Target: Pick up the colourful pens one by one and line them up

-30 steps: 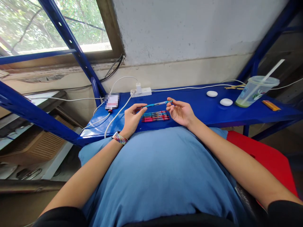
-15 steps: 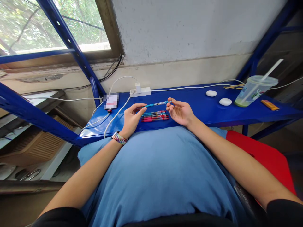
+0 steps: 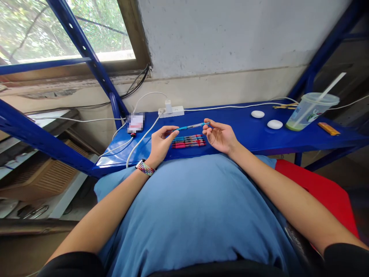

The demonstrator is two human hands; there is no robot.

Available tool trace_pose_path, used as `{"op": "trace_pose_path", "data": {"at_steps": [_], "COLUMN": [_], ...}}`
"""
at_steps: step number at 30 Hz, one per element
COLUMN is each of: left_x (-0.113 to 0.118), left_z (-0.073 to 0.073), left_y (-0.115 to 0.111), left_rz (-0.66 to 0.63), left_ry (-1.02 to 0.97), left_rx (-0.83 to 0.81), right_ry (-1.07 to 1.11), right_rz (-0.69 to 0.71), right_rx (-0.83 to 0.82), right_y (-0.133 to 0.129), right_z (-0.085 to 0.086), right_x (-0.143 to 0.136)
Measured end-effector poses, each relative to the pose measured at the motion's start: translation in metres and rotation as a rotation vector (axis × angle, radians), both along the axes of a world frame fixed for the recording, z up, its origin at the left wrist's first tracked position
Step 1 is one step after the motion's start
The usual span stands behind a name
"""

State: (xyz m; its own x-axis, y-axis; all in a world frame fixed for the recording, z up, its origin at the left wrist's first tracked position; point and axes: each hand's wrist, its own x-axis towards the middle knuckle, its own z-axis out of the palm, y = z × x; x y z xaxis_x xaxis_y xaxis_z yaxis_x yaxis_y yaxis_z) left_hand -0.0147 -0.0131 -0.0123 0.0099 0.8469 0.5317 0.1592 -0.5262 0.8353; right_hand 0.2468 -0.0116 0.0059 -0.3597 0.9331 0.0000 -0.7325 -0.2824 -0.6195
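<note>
A light-blue pen (image 3: pixel 191 126) with a clear barrel is held level above the blue table. My left hand (image 3: pixel 163 143) pinches its left end between thumb and fingers; a watch with a multicoloured band is on that wrist. At the pen's right end, my right hand (image 3: pixel 220 135) pinches the tip with thumb and forefinger, its other fingers curled. Just below, several blue and red pens (image 3: pixel 188 141) lie side by side on the table, parallel to its front edge.
On the blue table (image 3: pixel 239 132), a power strip (image 3: pixel 177 111) with white cables sits at the back. Two white rounded objects (image 3: pixel 275 124), a plastic cup (image 3: pixel 309 111) with a straw and an orange box (image 3: pixel 328 129) stand right. A blurred-out item (image 3: pixel 135 123) lies left; a red stool (image 3: pixel 317 192) is beside me.
</note>
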Motion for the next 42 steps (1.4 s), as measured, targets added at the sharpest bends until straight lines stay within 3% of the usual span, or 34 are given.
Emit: {"op": "trace_pose_path", "data": {"at_steps": [7,11,13,18,22,28,35,42], "left_x": [0.0,0.001,0.001,-0.005,-0.012,-0.015,-0.012,-0.016], "left_z": [0.0,0.001,0.002,0.001,-0.004,-0.009,-0.003,-0.01], "left_y": [0.0,-0.001,0.0,0.007,0.015,0.02,0.016,0.023], "left_rz": [0.001,0.003,0.011,0.066,0.138,0.235,0.262,0.251], "left_ry": [0.0,0.006,0.019,0.085,0.266,0.492,0.525,0.509], "left_rx": [-0.002,0.001,0.013,0.048,0.069,0.048,-0.119,-0.076], "right_ry": [-0.043,-0.176,-0.326,-0.77,-1.124,-1.399,-1.49,-1.486], "right_rz": [-0.022,-0.094,-0.18,-0.552,-0.713,-0.668,-0.599,-0.609], "right_rx": [0.026,0.135,0.232,0.56,0.759,0.859,0.898,0.851], "right_y": [0.0,0.001,0.003,0.018,0.032,0.042,0.042,0.043], "right_z": [-0.001,-0.003,-0.007,-0.023,-0.031,-0.039,-0.044,-0.045], "right_x": [0.0,-0.002,-0.003,-0.007,-0.007,-0.007,-0.007,-0.007]}}
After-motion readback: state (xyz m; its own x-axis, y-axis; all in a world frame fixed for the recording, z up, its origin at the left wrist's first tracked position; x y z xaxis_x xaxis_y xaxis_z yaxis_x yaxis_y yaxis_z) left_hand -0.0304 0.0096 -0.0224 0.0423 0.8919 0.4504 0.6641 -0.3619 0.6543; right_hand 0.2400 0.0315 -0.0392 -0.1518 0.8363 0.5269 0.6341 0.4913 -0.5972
